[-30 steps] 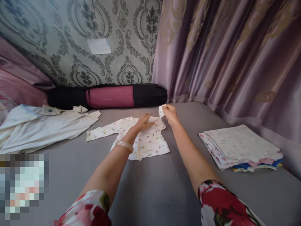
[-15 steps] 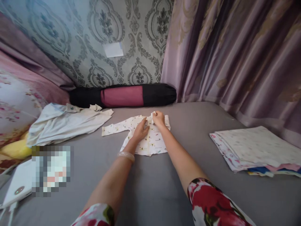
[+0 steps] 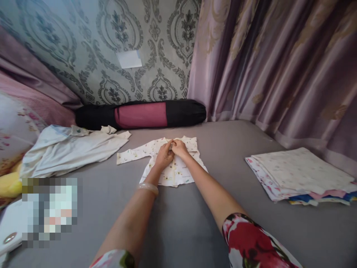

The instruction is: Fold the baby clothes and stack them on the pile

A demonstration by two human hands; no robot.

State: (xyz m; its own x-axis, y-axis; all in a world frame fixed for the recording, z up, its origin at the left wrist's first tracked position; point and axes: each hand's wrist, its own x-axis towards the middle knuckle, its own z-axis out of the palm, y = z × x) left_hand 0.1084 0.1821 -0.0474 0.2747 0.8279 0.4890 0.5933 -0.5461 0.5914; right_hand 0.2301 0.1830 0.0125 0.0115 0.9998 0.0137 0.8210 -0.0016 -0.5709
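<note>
A small white long-sleeved shirt (image 3: 175,176) with a scattered print lies front up on the grey sheet. Its left-side sleeve stretches outward, while the sleeve on the right is folded in across the chest. At the upper middle of the shirt, my right hand (image 3: 180,149) is closed in a pinch on that folded sleeve, its fingertips partly hidden. Close against it, my left hand (image 3: 164,155) rests on the shirt front with thumb and fingers apart. The two hands meet near the neckline and cover part of the cloth.
To the left lies a crumpled pale garment (image 3: 72,149), with a white device (image 3: 11,223) and a blurred item nearer me. A stack of folded cloths (image 3: 301,173) is at the right. Along the wall lies a black and maroon roll bag (image 3: 141,114), beside purple curtains (image 3: 237,67).
My right hand has moved left, bringing the right sleeve in across the shirt's chest to meet my left hand. The view has shifted slightly to the right.
</note>
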